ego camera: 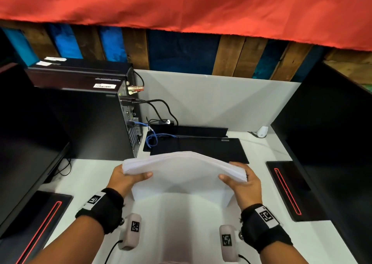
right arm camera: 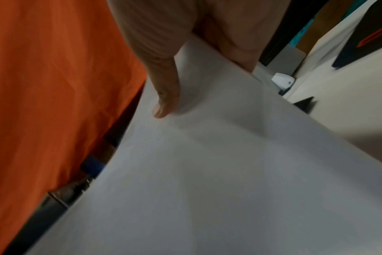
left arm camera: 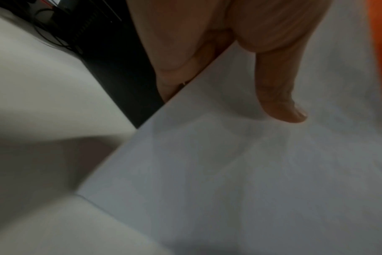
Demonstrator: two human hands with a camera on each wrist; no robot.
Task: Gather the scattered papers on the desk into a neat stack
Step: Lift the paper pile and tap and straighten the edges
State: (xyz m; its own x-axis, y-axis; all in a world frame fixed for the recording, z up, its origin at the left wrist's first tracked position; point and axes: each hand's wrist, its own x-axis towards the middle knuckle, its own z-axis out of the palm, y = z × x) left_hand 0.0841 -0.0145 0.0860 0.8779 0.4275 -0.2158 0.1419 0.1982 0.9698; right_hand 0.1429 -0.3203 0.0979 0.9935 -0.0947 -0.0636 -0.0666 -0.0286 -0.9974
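Centrally, low in the head view, a stack of papers is held upright above the white desk, bowed upward at its top edge. It is gripped at its left end by the left hand and at its right end by the right hand; in each wrist view a thumb is pressed on the near face of the sheets while the other fingers are curled behind them, mostly hidden.

Behind the papers, toward the middle of the frame, 2 closed black laptops are seen lying flat, with a blue cable and black cables beside them. A black computer tower is stood at the left, just beyond the left hand. Dark monitors are placed along both edges of the frame, their flat bases with red lines resting on the desk. A small white adapter is seen at the right rear. Red cloth is hung across the top of the frame
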